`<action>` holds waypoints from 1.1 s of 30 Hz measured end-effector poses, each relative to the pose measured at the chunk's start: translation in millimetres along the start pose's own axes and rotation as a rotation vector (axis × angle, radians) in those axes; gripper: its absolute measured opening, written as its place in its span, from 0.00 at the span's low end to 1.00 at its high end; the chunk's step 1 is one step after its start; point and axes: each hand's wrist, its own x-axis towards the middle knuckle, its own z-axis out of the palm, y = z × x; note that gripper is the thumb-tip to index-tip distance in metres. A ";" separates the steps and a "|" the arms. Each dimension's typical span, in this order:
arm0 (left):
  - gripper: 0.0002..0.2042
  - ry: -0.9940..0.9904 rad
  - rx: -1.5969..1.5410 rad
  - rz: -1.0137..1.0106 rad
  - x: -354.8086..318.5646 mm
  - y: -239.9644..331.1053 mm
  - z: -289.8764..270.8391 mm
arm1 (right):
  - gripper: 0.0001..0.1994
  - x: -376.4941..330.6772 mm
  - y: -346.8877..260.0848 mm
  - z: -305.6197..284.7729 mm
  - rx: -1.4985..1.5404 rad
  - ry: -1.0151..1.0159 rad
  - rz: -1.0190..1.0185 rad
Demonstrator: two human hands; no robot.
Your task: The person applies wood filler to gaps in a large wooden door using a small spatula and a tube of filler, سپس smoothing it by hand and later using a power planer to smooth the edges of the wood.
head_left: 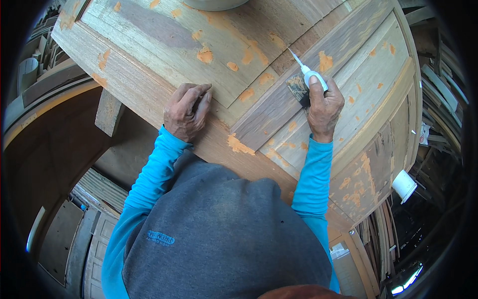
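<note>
Broadly, a wooden panel [279, 82] is filling the space before the person, its near edge running slantwise from the upper left to the lower right, close against the body. Its right edge is bowing outward in this view, with stacked timber [443, 94] lying beyond it. On the far part of the panel, a round grey container [215, 4] is sitting half out of view, so its contents are not showing. A wood block [109, 112] is jutting out below the near edge, toward the left.

By that near edge, left of its middle, the left hand [186, 112] is resting with fingers curled inward; whether they are holding anything small, I cannot tell. Farther right, the right hand [325, 107] is closing its fingers around a white bottle, thumb pressing on its side. A stretch of panel is lying between the two hands, giving them room sideways.

Just past the right edge, toward the near right corner, a white tub [404, 185] is tilting; its inside is not showing. The white bottle [312, 78] is hovering over the panel's right half, its thin nozzle pointing toward the far edge; its opaque wall is hiding the contents. Beneath the same hand, a smeared scraper [297, 89] is poking out leftward. Orange patches [204, 55] are dotting the wood.
</note>
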 end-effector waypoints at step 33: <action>0.08 0.002 -0.013 0.031 0.3 -3.6 1.9 | 0.18 -2.1 4.9 1.4 0.047 0.017 0.015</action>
